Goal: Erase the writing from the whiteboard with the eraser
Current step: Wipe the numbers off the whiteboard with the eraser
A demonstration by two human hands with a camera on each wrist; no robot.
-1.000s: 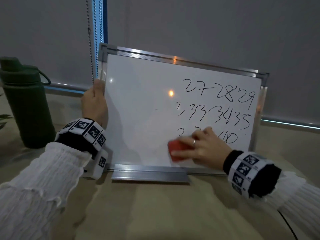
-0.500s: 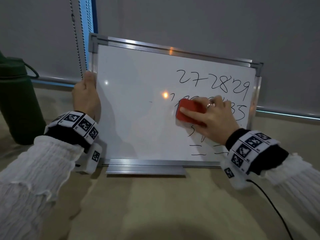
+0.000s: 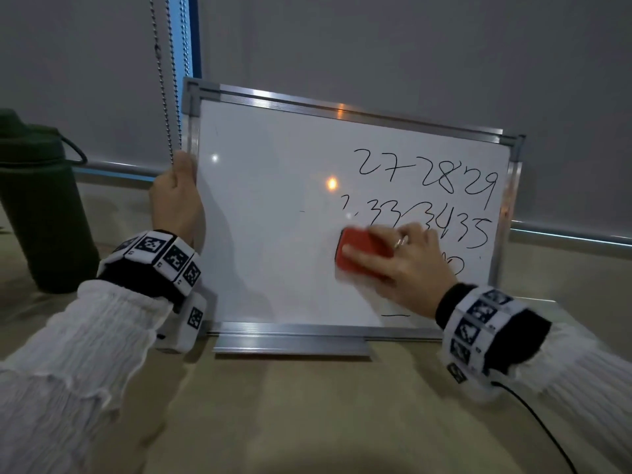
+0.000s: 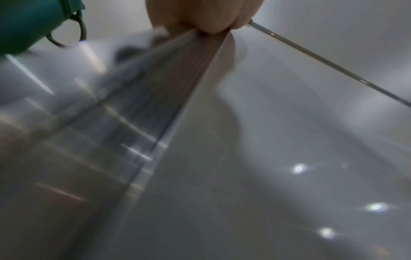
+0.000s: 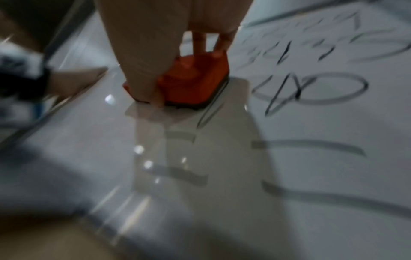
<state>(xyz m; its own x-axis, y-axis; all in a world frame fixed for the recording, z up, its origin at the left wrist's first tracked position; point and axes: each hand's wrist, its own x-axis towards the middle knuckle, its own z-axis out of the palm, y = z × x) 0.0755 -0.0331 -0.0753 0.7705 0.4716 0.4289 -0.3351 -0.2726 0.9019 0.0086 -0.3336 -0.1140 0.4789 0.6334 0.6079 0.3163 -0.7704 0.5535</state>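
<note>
Whiteboard [image 3: 273,234], white and rectangular with an aluminium frame, is standing upright on the beige table [image 3: 307,405] at the frame's centre. Right hand [image 3: 407,265] is gripping the red block eraser [image 3: 359,253], pressing it flat just below the black handwritten numbers [image 3: 427,179] at right. Left hand [image 3: 176,203] is clasping the frame's left edge. Dashes near the bottom look unwiped, though blur is hampering that view. Pressing hard could be tipping the board backwards if that clasp loosens.
</note>
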